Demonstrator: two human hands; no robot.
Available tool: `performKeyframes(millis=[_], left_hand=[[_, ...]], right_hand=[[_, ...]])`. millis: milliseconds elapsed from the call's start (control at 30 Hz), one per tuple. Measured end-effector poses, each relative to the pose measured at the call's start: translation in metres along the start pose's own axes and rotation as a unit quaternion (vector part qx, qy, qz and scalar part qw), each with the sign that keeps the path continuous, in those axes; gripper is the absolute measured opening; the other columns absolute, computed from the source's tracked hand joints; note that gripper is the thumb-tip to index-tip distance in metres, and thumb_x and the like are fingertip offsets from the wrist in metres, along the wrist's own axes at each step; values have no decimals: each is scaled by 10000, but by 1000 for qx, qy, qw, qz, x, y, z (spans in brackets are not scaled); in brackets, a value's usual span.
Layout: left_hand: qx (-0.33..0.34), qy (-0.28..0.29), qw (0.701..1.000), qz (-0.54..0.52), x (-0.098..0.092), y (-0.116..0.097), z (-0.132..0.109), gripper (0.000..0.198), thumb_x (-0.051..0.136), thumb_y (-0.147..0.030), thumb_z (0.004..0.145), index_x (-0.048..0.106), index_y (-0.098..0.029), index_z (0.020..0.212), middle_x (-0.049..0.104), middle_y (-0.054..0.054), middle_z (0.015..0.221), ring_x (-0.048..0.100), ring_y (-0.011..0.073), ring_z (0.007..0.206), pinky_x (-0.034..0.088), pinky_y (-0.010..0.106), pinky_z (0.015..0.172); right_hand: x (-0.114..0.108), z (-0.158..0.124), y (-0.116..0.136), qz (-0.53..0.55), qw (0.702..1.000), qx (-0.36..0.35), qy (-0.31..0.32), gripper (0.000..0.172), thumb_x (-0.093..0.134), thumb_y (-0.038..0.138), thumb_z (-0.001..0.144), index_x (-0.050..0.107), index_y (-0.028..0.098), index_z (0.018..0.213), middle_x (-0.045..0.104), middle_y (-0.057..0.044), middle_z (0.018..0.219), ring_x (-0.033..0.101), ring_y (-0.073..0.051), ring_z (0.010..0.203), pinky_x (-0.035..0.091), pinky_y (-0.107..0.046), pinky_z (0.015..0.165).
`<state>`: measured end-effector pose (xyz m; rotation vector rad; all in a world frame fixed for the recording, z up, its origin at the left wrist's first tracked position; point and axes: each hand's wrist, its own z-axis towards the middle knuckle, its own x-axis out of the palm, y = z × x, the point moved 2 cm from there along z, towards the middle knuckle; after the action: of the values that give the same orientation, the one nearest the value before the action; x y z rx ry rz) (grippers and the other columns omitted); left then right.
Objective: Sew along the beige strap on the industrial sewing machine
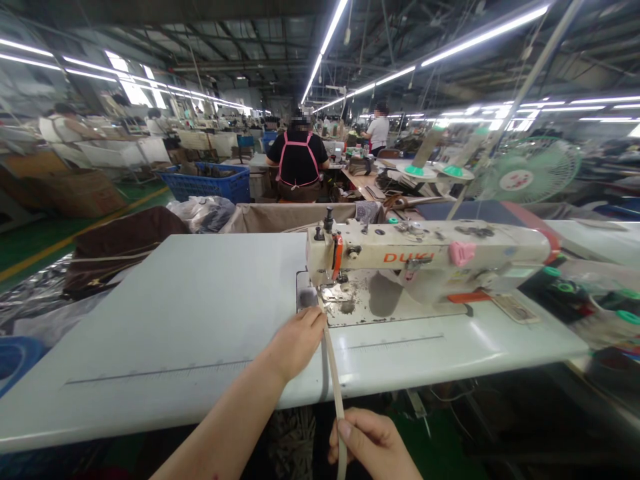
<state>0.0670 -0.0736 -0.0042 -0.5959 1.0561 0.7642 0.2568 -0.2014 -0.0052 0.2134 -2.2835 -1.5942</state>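
Note:
A narrow beige strap point(333, 363) runs from the needle area of the sewing machine point(370, 253) down over the table's front edge. Close to the presser foot, my left hand point(299, 340) has its fingers closed on the strap, resting on the machine bed. Below the table edge, my right hand point(367, 440) pinches the same strap between thumb and fingers. The strap's lower end drops out of the picture. The needle and the strap's far end are hard to make out behind my left fingertips.
The white table point(215, 287) has a printed ruler line along its front. Green-capped thread cones point(565, 287) stand at the right, near a fan point(530, 173). Brown fabric point(120, 247) lies left of the table. Beyond sit a blue basket point(207, 181) and a person in a pink-strapped apron point(299, 160).

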Motion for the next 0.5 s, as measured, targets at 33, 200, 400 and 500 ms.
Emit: performKeyframes(millis=[33,200,400,500], left_hand=[[0,0,1000,0,0,0,0,215,550,-121,1018,588,-163,1225,666,126,1318,660,276,1262,561,426,1141],[12,-3,1000,22,2,0,0,227,515,-126,1027,583,-161,1241,663,137,1343,640,274,1313,524,441,1188],[-1,-9,999,31,5,0,1,240,518,-150,1035,567,-158,1270,656,129,1359,636,272,1321,528,414,1184],[5,-3,999,31,6,0,0,256,508,-156,1046,556,-163,1297,661,117,1353,624,272,1342,525,418,1188]], right_hand=[[0,0,0,0,1000,-1,2,504,790,667,867,819,178,750,732,-43,704,627,-167,677,477,-287,694],[-1,1,-3,-4,1000,-2,15,497,778,657,884,823,179,756,737,-49,709,639,-172,686,482,-292,705],[-3,3,-9,1,999,-6,32,503,766,662,892,826,174,786,727,-51,709,628,-165,662,481,-291,685],[-3,4,-9,5,999,-10,51,468,773,640,897,823,180,824,715,-43,723,615,-160,665,474,-293,692]])
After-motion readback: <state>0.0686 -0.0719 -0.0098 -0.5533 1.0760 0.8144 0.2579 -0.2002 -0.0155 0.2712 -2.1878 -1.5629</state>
